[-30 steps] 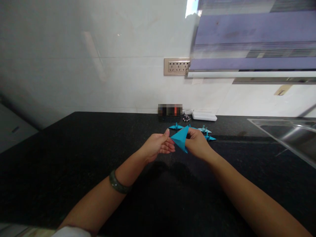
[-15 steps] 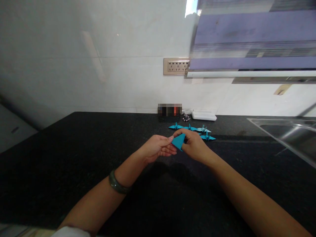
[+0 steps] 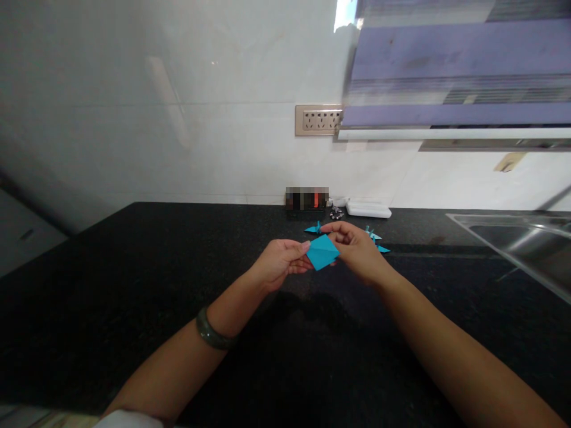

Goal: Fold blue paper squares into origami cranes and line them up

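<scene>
A folded piece of blue paper point(image 3: 322, 252), diamond-shaped from here, is held between both hands above the black countertop point(image 3: 134, 285). My left hand point(image 3: 280, 261) pinches its left corner with fingers closed; a dark bangle sits on that wrist. My right hand point(image 3: 357, 249) grips the paper's right side, fingers curled over it. Just behind my hands several finished blue paper cranes point(image 3: 313, 228) lie in a row on the counter, partly hidden by my right hand.
A small dark box point(image 3: 307, 200), a white tray point(image 3: 369, 209) and small dark bits stand at the back by the white wall. A steel sink point(image 3: 521, 244) is at the right. A wall socket point(image 3: 317, 120) and a range hood point(image 3: 455, 77) are above.
The paper went from a larger upright triangle to a small triangle and now to a diamond shape. My right hand rose slightly and covers more of the cranes.
</scene>
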A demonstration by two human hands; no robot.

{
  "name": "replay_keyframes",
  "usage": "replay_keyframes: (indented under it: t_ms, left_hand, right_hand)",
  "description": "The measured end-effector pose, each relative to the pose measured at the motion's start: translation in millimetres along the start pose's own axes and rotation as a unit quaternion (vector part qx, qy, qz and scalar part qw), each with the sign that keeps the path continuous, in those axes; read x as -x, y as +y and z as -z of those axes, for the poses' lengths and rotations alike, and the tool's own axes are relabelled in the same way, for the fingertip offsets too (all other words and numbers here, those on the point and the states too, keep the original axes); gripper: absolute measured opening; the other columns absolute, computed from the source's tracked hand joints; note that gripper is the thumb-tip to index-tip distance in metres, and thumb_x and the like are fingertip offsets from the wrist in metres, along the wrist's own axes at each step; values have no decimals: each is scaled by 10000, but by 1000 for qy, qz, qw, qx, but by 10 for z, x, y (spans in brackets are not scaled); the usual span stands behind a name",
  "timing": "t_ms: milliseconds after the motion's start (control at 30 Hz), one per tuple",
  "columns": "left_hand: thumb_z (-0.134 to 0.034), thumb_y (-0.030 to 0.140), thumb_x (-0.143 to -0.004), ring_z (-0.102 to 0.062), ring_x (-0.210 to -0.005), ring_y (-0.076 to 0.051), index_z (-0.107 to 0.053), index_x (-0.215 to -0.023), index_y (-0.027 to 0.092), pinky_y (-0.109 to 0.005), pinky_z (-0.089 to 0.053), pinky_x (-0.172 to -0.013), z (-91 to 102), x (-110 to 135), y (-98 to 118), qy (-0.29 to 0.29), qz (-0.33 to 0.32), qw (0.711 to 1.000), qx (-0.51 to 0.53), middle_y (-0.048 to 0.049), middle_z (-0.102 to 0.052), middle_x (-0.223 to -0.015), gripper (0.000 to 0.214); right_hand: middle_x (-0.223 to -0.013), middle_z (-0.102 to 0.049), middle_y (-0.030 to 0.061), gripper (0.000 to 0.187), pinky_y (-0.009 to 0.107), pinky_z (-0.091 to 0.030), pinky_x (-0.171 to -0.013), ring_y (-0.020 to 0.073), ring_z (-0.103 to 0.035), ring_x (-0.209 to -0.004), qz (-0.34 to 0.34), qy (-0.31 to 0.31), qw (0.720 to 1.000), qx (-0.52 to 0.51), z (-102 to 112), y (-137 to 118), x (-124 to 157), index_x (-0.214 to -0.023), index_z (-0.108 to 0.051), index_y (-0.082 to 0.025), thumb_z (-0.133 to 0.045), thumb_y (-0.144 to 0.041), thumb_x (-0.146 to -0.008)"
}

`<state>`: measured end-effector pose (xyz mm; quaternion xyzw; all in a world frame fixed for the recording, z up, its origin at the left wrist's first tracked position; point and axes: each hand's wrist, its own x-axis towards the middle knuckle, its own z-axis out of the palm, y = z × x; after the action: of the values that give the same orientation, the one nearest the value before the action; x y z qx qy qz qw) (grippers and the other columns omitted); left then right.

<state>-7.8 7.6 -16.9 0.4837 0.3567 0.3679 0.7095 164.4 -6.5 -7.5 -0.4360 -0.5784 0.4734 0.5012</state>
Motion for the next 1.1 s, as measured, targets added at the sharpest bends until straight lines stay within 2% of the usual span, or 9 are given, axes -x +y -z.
replay_keyframes:
  t_ms: [67,200,267,333,433,567,800,967,1100]
  left_hand:
    - [-671,369,-662,-596,-538,-109,-625,-672,84,-204,-441,-519,-12,-5,-5,22,-28,999,-11,-73,-649,-615,288]
    - [-673,352,-659,-582,-544,-101,-640,-675,93,-208,-450,-541,-47,-13,-8,111,-109,988,-21,-54,-646,-608,262]
    - [-675,346,-655,-577,-549,-98,-648,-687,101,-212,-455,-553,-68,-11,-9,155,-143,977,-20,-42,-646,-610,249]
    - [-677,345,-651,-581,-565,-103,-657,-707,111,-217,-459,-566,-89,-5,-12,172,-160,972,-25,-36,-652,-623,241]
    - [-685,333,-641,-593,-587,-112,-664,-715,118,-222,-459,-577,-121,12,-16,164,-156,973,-36,-39,-661,-635,228]
    - [-693,299,-634,-596,-579,-116,-657,-667,109,-226,-451,-575,-148,31,-25,134,-125,981,-65,-60,-666,-630,196]
    - [-654,302,-676,-614,-632,-139,-672,-653,113,-233,-441,-589,-145,39,-37,82,-100,984,-122,-85,-680,-670,191]
    - [-654,283,-675,-603,-594,-121,-661,-639,116,-221,-433,-573,-159,43,-49,72,-93,987,-106,-63,-670,-634,171]
    - [-659,271,-669,-592,-579,-111,-669,-659,119,-219,-434,-576,-175,56,-47,51,-95,989,-98,-52,-667,-623,152]
  right_hand:
    - [-678,-545,5,282,231,-439,-436,103,-501,-534,-35,23,997,-61,3,-45,-4,-918,-546,-189,-592,-380,-716]
    - [-690,-577,58,455,264,-477,-464,130,-548,-546,-113,21,979,-166,-38,-118,10,-878,-561,-166,-481,-589,-734]
    - [-683,-577,53,432,257,-481,-470,125,-549,-546,-128,-2,978,-166,-79,-118,30,-846,-559,-168,-528,-577,-712]
    - [-678,-565,28,339,227,-466,-455,108,-535,-551,-125,-17,983,-132,-117,-92,53,-793,-555,-170,-634,-476,-671]
    - [-652,-535,-3,257,193,-431,-429,87,-503,-546,-90,7,992,-88,-140,-41,68,-711,-537,-165,-685,-361,-636]
    - [-626,-501,-21,232,195,-412,-426,86,-482,-544,-30,52,996,-72,-110,-15,52,-667,-511,-170,-660,-348,-652]
    - [-571,-498,-32,198,212,-372,-426,80,-439,-494,3,56,997,-50,-90,-16,28,-715,-566,-168,-640,-349,-684]
    - [-652,-560,-6,214,204,-351,-434,86,-488,-534,-43,-9,994,-101,-120,-20,47,-727,-581,-156,-695,-308,-629]
    - [-584,-567,1,182,209,-326,-444,88,-505,-519,-68,-64,988,-126,-151,-11,63,-634,-559,-141,-677,-279,-652]
